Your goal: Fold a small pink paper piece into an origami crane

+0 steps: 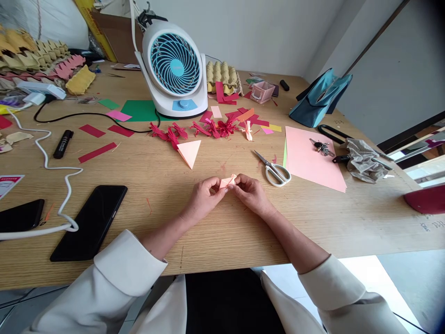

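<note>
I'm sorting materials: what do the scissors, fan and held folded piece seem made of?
Scissors: shiny grey blades, probably steel; smooth white handles, likely plastic.
Fan: smooth, moulded-looking, white and blue, likely plastic.
Folded piece: matte peach, creased, apparently paper.

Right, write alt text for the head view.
A person's left hand and right hand hold a small folded peach paper over a table. Scissors lie to the right; crumpled red paper and a fan are beyond.
</note>
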Available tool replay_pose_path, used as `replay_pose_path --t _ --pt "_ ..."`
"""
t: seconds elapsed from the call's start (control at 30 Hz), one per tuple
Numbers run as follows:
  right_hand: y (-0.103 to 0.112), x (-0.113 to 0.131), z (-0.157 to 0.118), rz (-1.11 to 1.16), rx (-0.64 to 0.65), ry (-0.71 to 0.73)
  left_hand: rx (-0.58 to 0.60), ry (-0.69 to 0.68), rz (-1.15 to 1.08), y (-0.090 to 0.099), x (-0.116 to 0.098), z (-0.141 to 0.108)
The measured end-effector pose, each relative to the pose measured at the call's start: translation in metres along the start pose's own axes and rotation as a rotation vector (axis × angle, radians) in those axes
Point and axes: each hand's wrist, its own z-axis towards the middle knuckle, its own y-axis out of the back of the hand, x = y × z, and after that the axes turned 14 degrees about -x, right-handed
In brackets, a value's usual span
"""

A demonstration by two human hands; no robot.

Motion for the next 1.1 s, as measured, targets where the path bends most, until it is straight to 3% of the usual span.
replay_pose_path --t 0.17,0.5,0.9,1.1 --pt "0.0025 0.0042 0.0003 -0.076 -0.030 -0.002 0.052 0.022 -0.001 -0.0007 0.0044 0.0008" --pt "0.0022 0.0045 0.0023 -0.008 -0.035 -0.022 0.101 0.068 -0.052 0.0014 0.0023 0.0022" --pt "0.0065 0.0053 0.0039 0.095 -0.023 -0.074 0.105 0.067 -0.007 0.0005 0.0061 0.0023" --pt "0.0008 0.0056 0.0018 0.133 0.059 -0.070 0.066 0.014 0.049 0.0001 0.0023 0.0000"
